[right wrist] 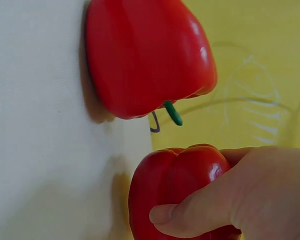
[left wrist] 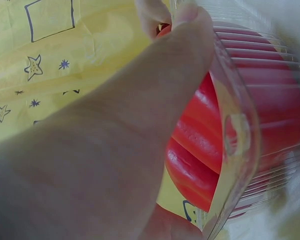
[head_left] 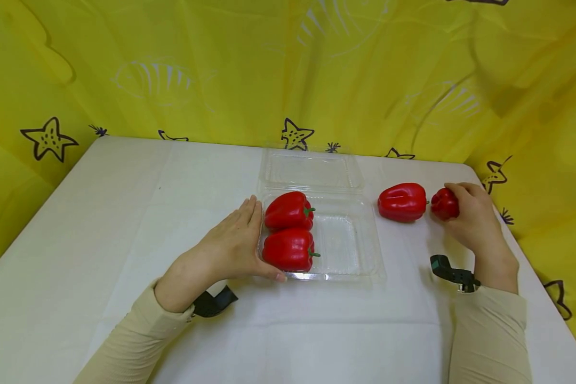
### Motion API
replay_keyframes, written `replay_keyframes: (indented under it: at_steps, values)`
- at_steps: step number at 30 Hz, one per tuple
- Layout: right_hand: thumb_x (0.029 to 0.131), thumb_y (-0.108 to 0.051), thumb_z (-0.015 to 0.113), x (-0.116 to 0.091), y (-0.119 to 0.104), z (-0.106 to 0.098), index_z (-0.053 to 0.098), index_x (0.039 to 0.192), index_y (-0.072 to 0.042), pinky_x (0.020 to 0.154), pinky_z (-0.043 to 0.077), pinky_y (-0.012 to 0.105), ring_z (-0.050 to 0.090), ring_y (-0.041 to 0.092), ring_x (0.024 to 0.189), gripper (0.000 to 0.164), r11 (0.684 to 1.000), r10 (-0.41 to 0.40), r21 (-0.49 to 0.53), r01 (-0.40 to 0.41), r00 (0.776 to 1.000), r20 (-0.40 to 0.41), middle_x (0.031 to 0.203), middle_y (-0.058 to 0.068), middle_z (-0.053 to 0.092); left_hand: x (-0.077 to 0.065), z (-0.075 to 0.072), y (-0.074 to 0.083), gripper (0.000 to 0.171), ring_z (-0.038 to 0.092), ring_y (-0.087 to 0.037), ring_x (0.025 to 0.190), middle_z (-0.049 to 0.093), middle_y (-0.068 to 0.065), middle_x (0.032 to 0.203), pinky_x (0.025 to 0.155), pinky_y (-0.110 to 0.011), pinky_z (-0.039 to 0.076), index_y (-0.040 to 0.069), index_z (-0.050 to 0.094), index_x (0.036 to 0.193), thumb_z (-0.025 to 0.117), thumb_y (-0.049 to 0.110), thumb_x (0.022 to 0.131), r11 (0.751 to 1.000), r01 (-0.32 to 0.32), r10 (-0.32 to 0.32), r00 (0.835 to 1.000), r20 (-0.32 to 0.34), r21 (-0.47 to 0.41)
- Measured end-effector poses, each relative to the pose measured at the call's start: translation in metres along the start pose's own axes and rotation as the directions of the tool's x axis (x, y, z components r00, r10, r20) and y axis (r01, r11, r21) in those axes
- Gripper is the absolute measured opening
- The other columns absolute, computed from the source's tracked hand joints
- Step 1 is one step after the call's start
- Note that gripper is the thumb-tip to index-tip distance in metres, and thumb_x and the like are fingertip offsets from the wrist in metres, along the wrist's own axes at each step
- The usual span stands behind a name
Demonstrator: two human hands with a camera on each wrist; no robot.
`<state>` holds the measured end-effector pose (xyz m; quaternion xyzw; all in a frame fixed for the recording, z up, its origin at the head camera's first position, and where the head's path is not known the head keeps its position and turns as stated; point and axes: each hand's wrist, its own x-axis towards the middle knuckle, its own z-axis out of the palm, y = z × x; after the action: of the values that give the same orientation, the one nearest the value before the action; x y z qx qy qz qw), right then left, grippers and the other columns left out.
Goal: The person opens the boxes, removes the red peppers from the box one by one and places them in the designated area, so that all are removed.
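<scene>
Two red bell peppers, one behind the other, lie in the left half of a clear plastic clamshell box, their green stems pointing right. My left hand rests along the box's left side, fingers extended at the rim and thumb at the front left corner. At the right of the table my right hand grips a red bell pepper, thumb across its side in the right wrist view. Just left of it another red bell pepper lies on the table, its stem toward the held one.
The clamshell's clear lid lies folded back toward the far table edge. A white cloth covers the table. Yellow curtains with sea-creature drawings hang behind and at the sides. Dark camera mounts sit on both wrists.
</scene>
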<state>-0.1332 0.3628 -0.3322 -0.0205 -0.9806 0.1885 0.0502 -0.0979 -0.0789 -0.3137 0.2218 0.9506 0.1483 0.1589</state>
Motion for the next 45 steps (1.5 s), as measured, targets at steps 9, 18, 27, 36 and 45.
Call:
replay_keyframes:
  at_steps: [9,18,27,36,45]
  values:
    - [0.070,0.016,0.062,0.001,0.003,0.003,0.035,0.144,0.011,0.105,0.029,0.075,0.016,0.058,0.136,0.079,0.999,0.034,-0.010,-0.033,0.998,0.044,0.142,0.040,0.025,0.000,0.000,0.001,0.137,0.010,-0.039,0.154,0.011,-0.023,0.165,0.123,-0.051,0.022,-0.006,0.013,0.156,0.078,0.072,0.064,1.000,0.000,0.000,1.000,0.003,-0.003]
    - [0.080,0.004,0.063,0.001,0.001,0.000,0.037,0.142,0.010,0.103,0.029,0.078,0.008,0.059,0.141,0.068,0.998,0.047,-0.049,-0.042,0.994,0.096,0.147,0.040,0.020,0.000,-0.001,0.001,0.137,0.011,-0.039,0.154,0.010,-0.023,0.165,0.123,-0.052,0.023,-0.005,0.013,0.156,0.079,0.072,0.063,1.000,0.006,-0.006,1.000,0.007,-0.012]
    - [0.072,0.013,0.057,0.002,-0.003,0.003,0.044,0.137,0.008,0.103,0.028,0.079,0.009,0.060,0.141,0.066,0.999,0.037,-0.043,-0.034,0.995,0.091,0.147,0.039,0.025,0.000,-0.002,0.001,0.137,0.011,-0.039,0.154,0.010,-0.024,0.165,0.123,-0.051,0.022,-0.006,0.013,0.156,0.079,0.071,0.064,1.000,0.004,-0.004,1.000,0.008,-0.008]
    - [0.073,0.010,0.061,0.000,-0.012,-0.006,0.044,0.138,0.007,0.109,0.019,0.077,0.006,0.059,0.143,0.067,0.998,0.016,-0.056,-0.012,0.996,0.086,0.151,0.039,0.022,-0.001,-0.002,0.000,0.137,0.011,-0.039,0.154,0.011,-0.024,0.165,0.123,-0.051,0.022,-0.006,0.013,0.156,0.079,0.072,0.064,1.000,0.006,-0.006,1.000,0.005,-0.008]
    - [0.080,0.008,0.055,-0.006,-0.031,-0.016,0.045,0.138,0.007,0.114,0.012,0.073,0.007,0.053,0.146,0.059,0.999,-0.033,0.014,0.034,0.998,-0.050,0.155,0.034,0.021,0.000,0.000,0.000,0.138,0.011,-0.039,0.154,0.010,-0.023,0.165,0.123,-0.051,0.023,-0.006,0.013,0.156,0.079,0.072,0.063,1.000,0.006,-0.006,1.000,0.002,-0.017]
